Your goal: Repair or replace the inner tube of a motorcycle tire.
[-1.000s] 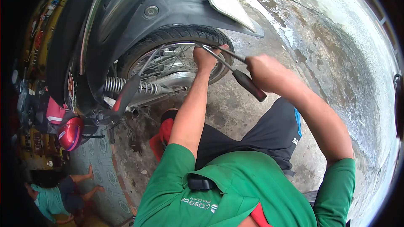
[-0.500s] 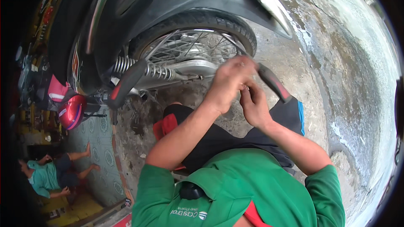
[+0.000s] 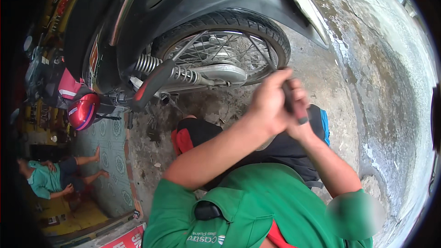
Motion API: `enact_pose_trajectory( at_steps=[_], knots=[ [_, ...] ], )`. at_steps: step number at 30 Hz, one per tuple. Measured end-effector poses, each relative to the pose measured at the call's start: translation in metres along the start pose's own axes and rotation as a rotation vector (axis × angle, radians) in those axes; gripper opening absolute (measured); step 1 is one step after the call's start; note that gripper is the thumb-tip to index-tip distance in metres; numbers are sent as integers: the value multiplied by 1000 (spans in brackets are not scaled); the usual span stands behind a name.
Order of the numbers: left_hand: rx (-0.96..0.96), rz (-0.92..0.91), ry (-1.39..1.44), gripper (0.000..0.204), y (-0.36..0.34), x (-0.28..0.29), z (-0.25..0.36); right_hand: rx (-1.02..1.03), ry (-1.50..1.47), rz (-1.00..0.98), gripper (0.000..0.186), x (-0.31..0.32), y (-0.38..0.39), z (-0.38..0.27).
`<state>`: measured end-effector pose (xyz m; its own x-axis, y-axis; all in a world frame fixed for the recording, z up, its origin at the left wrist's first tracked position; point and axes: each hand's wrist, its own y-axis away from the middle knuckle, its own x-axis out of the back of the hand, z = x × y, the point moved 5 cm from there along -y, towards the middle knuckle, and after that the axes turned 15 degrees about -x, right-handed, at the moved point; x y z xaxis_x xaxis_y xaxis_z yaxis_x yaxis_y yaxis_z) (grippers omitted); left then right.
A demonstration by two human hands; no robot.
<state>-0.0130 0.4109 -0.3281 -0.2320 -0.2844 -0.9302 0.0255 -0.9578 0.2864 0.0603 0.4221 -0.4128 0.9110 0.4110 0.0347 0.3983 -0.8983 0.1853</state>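
Observation:
The black-and-red handle of a tyre lever is in my closed left hand, to the right of a motorcycle's spoked wheel. My right hand is pressed up against the left one at the handle's lower end. Curled fingers wrap the handle's right side. The hands overlap, and much of the right hand is hidden. The lever's thin shaft reaches to the wheel rim. A second similar lever juts out at the wheel's left, untouched. The black tyre surrounds the metal hub cover and spokes.
A coiled shock absorber and dark body panels flank the wheel. Behind, at the left, hang a red helmet and a pink cloth. A seated person is farther left. Stained concrete lies to the right.
My left hand has moved right and down from the lever's upper end onto its handle. My right hand, earlier apart from the handle, has come up against it. The view has shifted slightly.

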Motion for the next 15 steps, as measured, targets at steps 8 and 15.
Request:
enact_pose_trajectory(
  at_steps=[8, 15],
  knots=[
    [-75, 211, -750, 30, 59, -33, 90, -433, -117, -174, 33, 7, 8, -18],
    [18, 262, -1003, 27, 77, -65, 139, -96, -158, 78, 27, -70, 3, 15]
  ],
)
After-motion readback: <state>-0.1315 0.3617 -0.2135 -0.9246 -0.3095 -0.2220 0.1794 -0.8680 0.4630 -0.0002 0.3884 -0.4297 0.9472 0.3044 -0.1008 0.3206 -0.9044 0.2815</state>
